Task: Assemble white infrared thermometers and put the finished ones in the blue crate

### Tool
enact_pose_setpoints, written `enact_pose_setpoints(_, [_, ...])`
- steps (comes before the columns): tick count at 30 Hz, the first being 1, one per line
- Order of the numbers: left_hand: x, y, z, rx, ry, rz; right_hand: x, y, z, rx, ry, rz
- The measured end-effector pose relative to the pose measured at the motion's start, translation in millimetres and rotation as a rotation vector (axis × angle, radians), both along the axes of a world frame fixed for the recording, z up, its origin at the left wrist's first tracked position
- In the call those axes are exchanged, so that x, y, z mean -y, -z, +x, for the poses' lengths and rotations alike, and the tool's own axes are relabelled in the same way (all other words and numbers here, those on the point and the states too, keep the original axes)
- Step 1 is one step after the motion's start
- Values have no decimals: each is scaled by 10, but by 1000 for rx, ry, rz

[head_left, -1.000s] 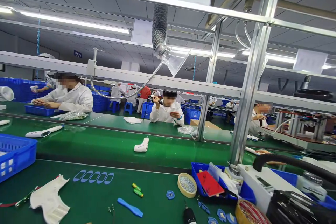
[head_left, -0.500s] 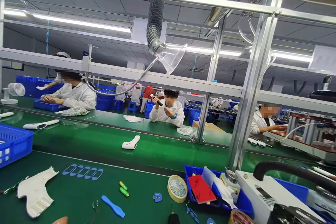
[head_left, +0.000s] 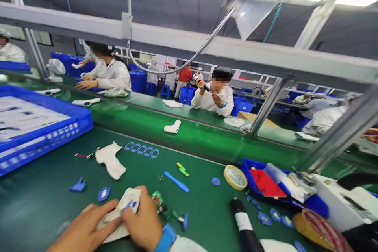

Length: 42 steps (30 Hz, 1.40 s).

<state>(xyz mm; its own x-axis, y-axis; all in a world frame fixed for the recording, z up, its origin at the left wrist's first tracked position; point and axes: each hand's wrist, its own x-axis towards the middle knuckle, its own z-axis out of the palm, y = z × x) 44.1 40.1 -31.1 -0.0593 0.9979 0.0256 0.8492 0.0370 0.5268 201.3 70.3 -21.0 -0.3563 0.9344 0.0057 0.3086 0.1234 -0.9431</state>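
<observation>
At the bottom of the view, my left hand (head_left: 91, 224) and my right hand (head_left: 144, 220) both grip a white plastic housing half (head_left: 132, 195). My right thumb presses near a small blue part (head_left: 130, 204) on the housing. A blue band circles my right wrist. Just right of that hand lie a green circuit board (head_left: 157, 200) and a small blue-ended part (head_left: 184, 222). Beyond my hands are a blue piece (head_left: 104, 193), another blue piece (head_left: 78, 184) and a white gun-shaped shell (head_left: 112, 160) with thin wires.
A blue crate (head_left: 73, 126) of white parts stands left. Blue oval rings (head_left: 142, 149), a blue pry tool (head_left: 176, 181), green batteries (head_left: 182, 169), a screw dish (head_left: 235, 177), a black electric screwdriver (head_left: 245, 224) and a blue bin (head_left: 313, 202) lie around. Co-workers sit across the green conveyor (head_left: 203, 138).
My view has tilted down and swung left. Both hands and the housing half they hold have come into view, with more of the blue crate and the screwdriver.
</observation>
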Motion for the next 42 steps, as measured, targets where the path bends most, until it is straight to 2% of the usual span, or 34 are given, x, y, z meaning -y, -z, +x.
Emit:
enact_pose_setpoints(3, [62, -135, -24, 31, 100, -150, 114, -35, 57, 10, 26, -45])
enact_pose_setpoints(6, [28, -275, 18, 45, 150, -168, 174, -245, 235, 61, 36, -2])
enact_pose_setpoints(9, [11, -396, 13, 29, 239, -207, 120, -425, 480, 101, 166, 27])
enact_pose_setpoints(11, [8, -458, -7, 19, 305, -222, 25, -467, 646, 137, 233, 36])
enact_pose_setpoints(15, [-9, -514, -12, -27, 359, -198, -132, -446, 866, 286, 227, 58])
enact_pose_setpoints(23, [0, -442, 108, -21, 356, -182, -42, -532, 923, 397, 240, 178])
enact_pose_setpoints(25, [15, -417, 86, -9, 349, -135, 5, -560, 959, 392, 260, 189])
enact_pose_setpoints(28, [26, -380, -71, -17, 298, 15, 90, -570, 1055, 394, 295, 185])
enact_pose_setpoints(31, [34, -335, -380, -37, 180, 157, 190, -530, 1198, 429, 352, 196])
enact_pose_setpoints(36, [102, -235, -854, -46, 11, 215, 368, -420, 1455, 447, 447, 188])
enact_pose_setpoints(39, [132, -181, -897, -37, -15, 227, 470, -405, 1506, 491, 419, 187])
enact_pose_setpoints(42, [122, -166, -788, -17, 11, 225, 523, -456, 1416, 559, 340, 227])
